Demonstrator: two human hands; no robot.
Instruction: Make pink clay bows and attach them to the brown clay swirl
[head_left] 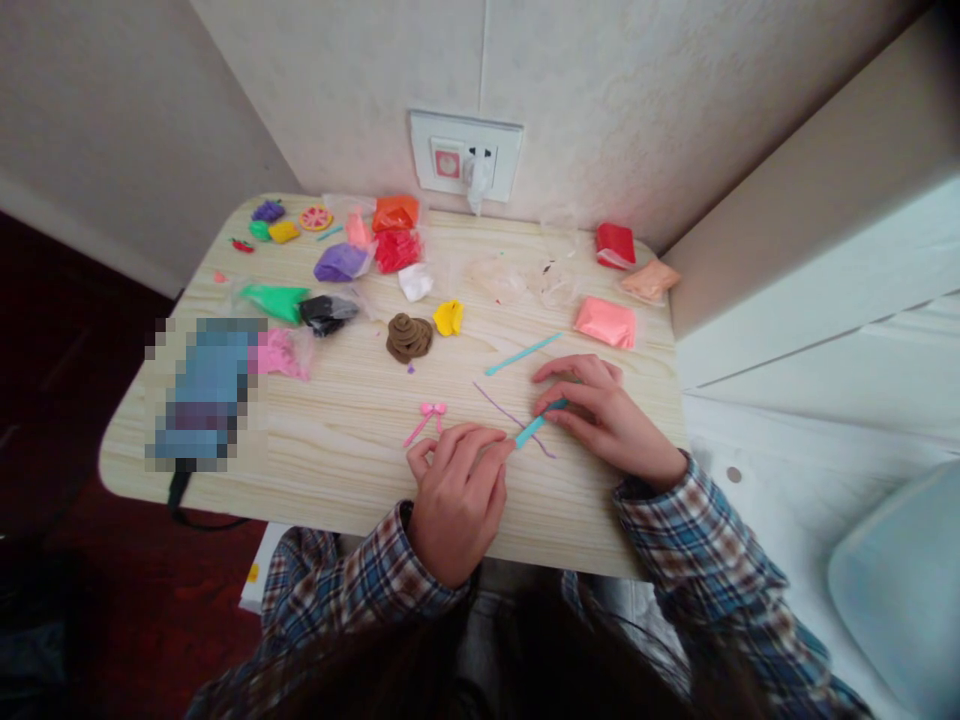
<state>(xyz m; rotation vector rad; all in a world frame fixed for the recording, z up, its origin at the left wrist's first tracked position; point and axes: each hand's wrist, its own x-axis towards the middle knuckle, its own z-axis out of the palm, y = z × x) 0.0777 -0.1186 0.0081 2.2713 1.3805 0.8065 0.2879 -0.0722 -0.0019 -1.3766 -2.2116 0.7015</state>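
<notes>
Close to me, the left hand (459, 490) curls low over the pale wood surface (345, 490), a fingertip meeting the near end of a flat blue strip (531, 431); its thumb is hidden, so I can't tell if it pinches. The right hand (611, 415) bends its fingers in narrow and holds the other end. The blue strip lies between the two hands, slanting across a thin purple string (499, 406). The strip looks very light, smooth and a bit stiff, maybe plastic, so it could slide if fingers are loose. The ends seem the best place to hold it. The purple string looks soft, like clay, and could squash or snap, so I'd pick it up gently with fingertips near its middle. To the left, a little pink bow (433, 410) looks just as easy to squish. Farther off is a thin blue stick (523, 355), which looks light and hard, good to grab around the middle. Beyond it sit a brown swirl (409, 340) and a yellow lump (448, 318), both soft-looking.
</notes>
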